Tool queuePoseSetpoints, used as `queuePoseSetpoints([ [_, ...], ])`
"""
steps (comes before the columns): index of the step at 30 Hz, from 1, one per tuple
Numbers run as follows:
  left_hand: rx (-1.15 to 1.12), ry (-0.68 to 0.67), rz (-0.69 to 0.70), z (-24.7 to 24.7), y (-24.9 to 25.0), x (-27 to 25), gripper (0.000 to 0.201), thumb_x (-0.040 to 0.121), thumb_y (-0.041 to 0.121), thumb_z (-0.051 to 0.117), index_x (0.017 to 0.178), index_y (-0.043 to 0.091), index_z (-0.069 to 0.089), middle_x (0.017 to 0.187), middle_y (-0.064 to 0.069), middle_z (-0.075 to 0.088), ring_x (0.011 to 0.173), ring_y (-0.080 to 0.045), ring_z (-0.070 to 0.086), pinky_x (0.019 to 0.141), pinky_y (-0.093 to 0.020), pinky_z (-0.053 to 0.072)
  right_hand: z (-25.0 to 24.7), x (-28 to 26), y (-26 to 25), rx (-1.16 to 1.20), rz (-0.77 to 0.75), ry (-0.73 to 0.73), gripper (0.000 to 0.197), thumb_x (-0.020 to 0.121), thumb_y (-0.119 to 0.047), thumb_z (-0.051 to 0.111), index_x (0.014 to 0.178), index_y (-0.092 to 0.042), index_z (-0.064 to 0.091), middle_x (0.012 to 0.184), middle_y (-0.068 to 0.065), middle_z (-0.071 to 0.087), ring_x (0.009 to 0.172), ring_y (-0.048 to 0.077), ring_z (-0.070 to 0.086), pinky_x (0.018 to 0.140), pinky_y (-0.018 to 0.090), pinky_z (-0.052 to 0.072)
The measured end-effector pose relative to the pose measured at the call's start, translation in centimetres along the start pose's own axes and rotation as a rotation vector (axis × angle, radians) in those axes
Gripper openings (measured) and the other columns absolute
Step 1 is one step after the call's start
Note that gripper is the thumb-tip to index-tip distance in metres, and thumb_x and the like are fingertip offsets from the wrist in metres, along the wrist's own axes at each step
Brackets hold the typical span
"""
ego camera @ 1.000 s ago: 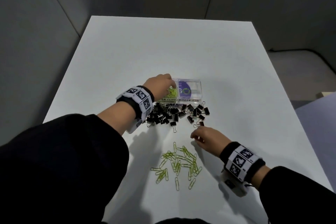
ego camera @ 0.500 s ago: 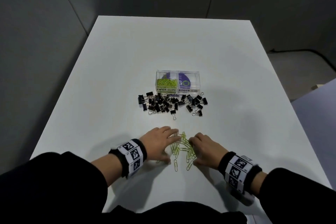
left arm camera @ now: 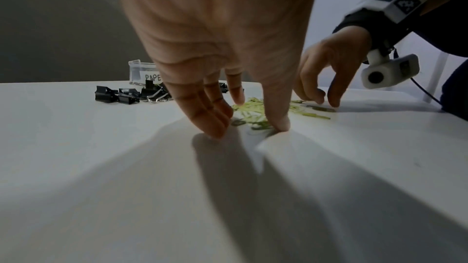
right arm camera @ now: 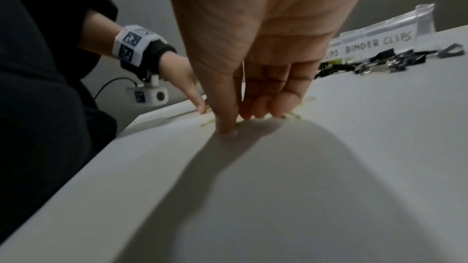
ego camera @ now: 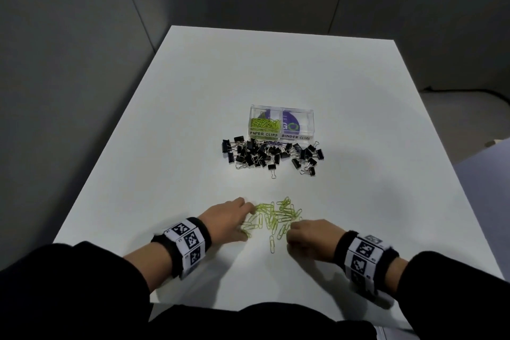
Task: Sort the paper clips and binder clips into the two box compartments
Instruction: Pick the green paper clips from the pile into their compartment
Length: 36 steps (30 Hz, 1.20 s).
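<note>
A clear two-part box stands mid-table. Its left part, labelled PAPER CLIPS, holds green paper clips; the right part, labelled BINDER CLIPS, holds no clips. Black binder clips lie heaped in front of the box. Nearer me lies a loose pile of green paper clips. My left hand touches the pile's left side, fingers and thumb spread on the table. My right hand sits at the pile's right side, its fingertips down on the clips. Neither hand lifts anything.
The white table is bare behind the box. Its near edge runs just under my wrists, and its left edge drops to a grey floor. Both wrists carry marker bands and cameras.
A second ago my left hand was at the box's paper clip part and my right by the binder clips. Both have come back to the green pile and stay there.
</note>
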<state>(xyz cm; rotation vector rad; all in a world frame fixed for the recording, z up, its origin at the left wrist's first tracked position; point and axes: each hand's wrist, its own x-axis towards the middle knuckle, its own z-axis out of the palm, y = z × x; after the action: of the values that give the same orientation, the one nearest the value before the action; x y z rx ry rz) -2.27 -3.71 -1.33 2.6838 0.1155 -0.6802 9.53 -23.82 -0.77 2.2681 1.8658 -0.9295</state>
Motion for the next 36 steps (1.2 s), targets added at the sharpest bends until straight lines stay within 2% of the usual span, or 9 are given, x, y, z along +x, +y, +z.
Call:
queuePoseSetpoints([
  [2, -0.048, -0.006, 0.008, 0.4, 0.2, 0.3, 0.046, 0.089, 0.025, 0.058, 0.131, 0.015, 0.039, 0.123, -0.006, 0.049, 0.103, -0.023, 0.055, 0.080, -0.028, 0.041, 0.3, 0.3, -0.1, 0.024, 0.018, 0.000, 0.020, 0.091, -0.020, 0.044, 0.101, -0.009, 0.057, 0.108, 0.010, 0.057, 0.100, 0.027, 0.054, 0.076, 0.032, 0.043],
  [7, -0.087, 0.061, -0.006, 0.2, 1.1, 1.7, 0.030, 0.092, 0.020, 0.053, 0.121, 0.013, 0.048, 0.120, -0.008, 0.051, 0.102, -0.025, 0.055, 0.083, -0.029, 0.042, -0.3, 3.1, -0.5, 0.013, 0.091, 0.163, 0.017, 0.091, -0.016, 0.045, 0.102, -0.008, 0.055, 0.108, 0.012, 0.057, 0.101, 0.028, 0.053, 0.077, 0.036, 0.044],
  [10, -0.052, 0.151, -0.025, -0.2, 1.2, 2.6, 0.045, 0.087, 0.031, 0.060, 0.126, 0.016, 0.044, 0.126, -0.005, 0.045, 0.108, -0.022, 0.052, 0.084, -0.033, 0.047, -0.9, 4.0, 0.2, 0.003, 0.119, 0.319, 0.035, 0.083, -0.018, 0.058, 0.116, -0.006, 0.051, 0.116, 0.014, 0.053, 0.104, 0.033, 0.051, 0.083, 0.041, 0.048],
  [12, -0.082, 0.158, -0.039, -0.2, 0.9, 2.8, 0.065, 0.081, 0.039, 0.066, 0.135, 0.018, 0.036, 0.132, -0.004, 0.039, 0.117, -0.022, 0.047, 0.091, -0.035, 0.047, -1.2, 4.1, 1.0, 0.002, 0.244, 0.259, 0.066, 0.077, -0.032, 0.066, 0.133, -0.013, 0.037, 0.130, 0.010, 0.044, 0.115, 0.030, 0.044, 0.095, 0.039, 0.044],
  [14, -0.082, 0.117, -0.043, -0.1, 1.0, 2.8, 0.081, 0.076, 0.045, 0.070, 0.141, 0.019, 0.029, 0.136, -0.004, 0.036, 0.121, -0.022, 0.041, 0.097, -0.035, 0.044, -1.3, 4.1, 1.4, 0.016, 0.328, 0.183, 0.080, 0.072, -0.040, 0.069, 0.138, -0.017, 0.029, 0.136, 0.008, 0.038, 0.120, 0.028, 0.039, 0.097, 0.037, 0.042],
  [16, -0.067, 0.092, -0.042, 0.2, 1.4, 2.9, 0.084, 0.074, 0.044, 0.072, 0.141, 0.017, 0.029, 0.135, -0.005, 0.036, 0.121, -0.022, 0.039, 0.098, -0.035, 0.043, -1.0, 4.1, 1.3, 0.049, 0.331, 0.165, 0.073, 0.073, -0.039, 0.069, 0.133, -0.017, 0.034, 0.134, 0.008, 0.038, 0.119, 0.027, 0.038, 0.095, 0.037, 0.043],
  [22, -0.093, 0.089, -0.052, 0.2, 2.5, 4.1, 0.051, 0.082, 0.025, 0.067, 0.126, 0.009, 0.046, 0.123, -0.012, 0.044, 0.109, -0.029, 0.049, 0.093, -0.037, 0.044, -0.6, 4.9, 0.7, 0.125, 0.276, 0.224, 0.040, 0.084, -0.018, 0.060, 0.122, -0.010, 0.049, 0.124, 0.013, 0.046, 0.111, 0.031, 0.045, 0.091, 0.038, 0.045],
  [31, -0.120, 0.052, -0.083, -0.7, 2.9, 5.2, 0.019, 0.090, 0.014, 0.052, 0.106, 0.005, 0.054, 0.113, -0.016, 0.054, 0.100, -0.032, 0.055, 0.085, -0.036, 0.043, -1.6, 5.9, 0.7, 0.132, 0.299, 0.156, 0.025, 0.086, -0.006, 0.054, 0.111, -0.004, 0.051, 0.113, 0.018, 0.051, 0.098, 0.034, 0.055, 0.082, 0.040, 0.043],
  [36, -0.060, 0.033, -0.070, -0.9, 2.8, 5.3, 0.019, 0.087, 0.009, 0.050, 0.104, 0.003, 0.053, 0.111, -0.017, 0.054, 0.099, -0.033, 0.055, 0.082, -0.036, 0.044, -2.4, 5.9, 0.6, 0.122, 0.285, 0.128, 0.019, 0.090, -0.006, 0.045, 0.105, 0.000, 0.054, 0.112, 0.020, 0.052, 0.098, 0.033, 0.056, 0.080, 0.037, 0.042],
])
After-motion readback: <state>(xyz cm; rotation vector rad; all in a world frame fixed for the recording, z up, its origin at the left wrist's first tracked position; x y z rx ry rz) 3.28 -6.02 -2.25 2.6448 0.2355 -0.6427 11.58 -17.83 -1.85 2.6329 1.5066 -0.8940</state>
